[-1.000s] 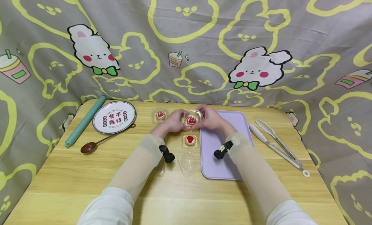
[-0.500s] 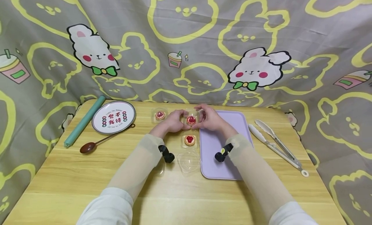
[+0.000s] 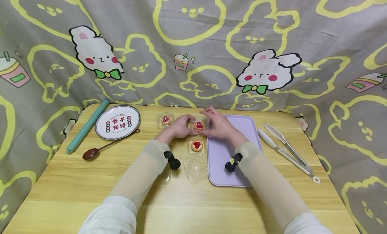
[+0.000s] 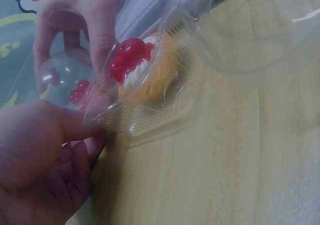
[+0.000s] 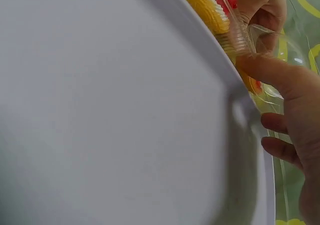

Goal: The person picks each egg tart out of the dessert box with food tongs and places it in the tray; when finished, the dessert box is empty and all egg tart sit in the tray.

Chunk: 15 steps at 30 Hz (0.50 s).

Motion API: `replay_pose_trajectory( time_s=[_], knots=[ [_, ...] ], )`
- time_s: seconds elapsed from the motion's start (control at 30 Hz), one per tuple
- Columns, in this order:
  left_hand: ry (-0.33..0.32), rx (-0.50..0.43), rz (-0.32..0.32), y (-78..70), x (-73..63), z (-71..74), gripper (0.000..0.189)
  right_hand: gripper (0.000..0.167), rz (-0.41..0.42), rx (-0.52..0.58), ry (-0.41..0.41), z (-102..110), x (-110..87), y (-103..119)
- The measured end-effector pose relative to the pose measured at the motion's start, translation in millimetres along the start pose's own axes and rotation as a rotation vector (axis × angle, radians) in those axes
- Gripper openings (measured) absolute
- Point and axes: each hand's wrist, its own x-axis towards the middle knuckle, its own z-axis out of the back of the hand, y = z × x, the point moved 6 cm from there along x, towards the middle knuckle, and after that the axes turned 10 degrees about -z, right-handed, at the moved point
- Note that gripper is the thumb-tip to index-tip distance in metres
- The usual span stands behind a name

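Note:
At the table's far middle, both hands are around a clear plastic box (image 3: 191, 127) with a red-topped tart (image 3: 198, 126) in it. My left hand (image 3: 181, 126) grips its left side, the thumb at the near corner in the left wrist view. From the right, my right hand (image 3: 222, 126) spans the box, thumb at the near edge and fingers at the far side of the domed lid (image 4: 62, 70). Nearer to me sits a second tart (image 3: 197, 145) in a clear box; in the left wrist view that tart (image 4: 145, 67) lies in the foreground. The box's underside is hidden.
A lilac tray (image 3: 229, 160) lies under the right forearm, with tongs (image 3: 290, 153) to its right. Another boxed tart (image 3: 166, 120) stands left. A clear plastic container (image 3: 196, 167) is nearer. Further left are a plate (image 3: 118, 123), a brown spoon (image 3: 90, 154) and a green roll (image 3: 87, 126).
My right hand's fingers have spread and shifted slightly at the box's far right side. My left hand stays nearly in place, and the tart between the hands has hardly moved.

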Motion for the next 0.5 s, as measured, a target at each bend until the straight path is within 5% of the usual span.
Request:
replay_pose_trajectory(
  time_s=[0.5],
  knots=[
    [-0.016, 0.083, -0.027, -3.2, -1.8, 2.6, 0.089, 0.093, -0.030, 0.090, 0.070, 0.5, -4.4, -4.9]
  ],
)
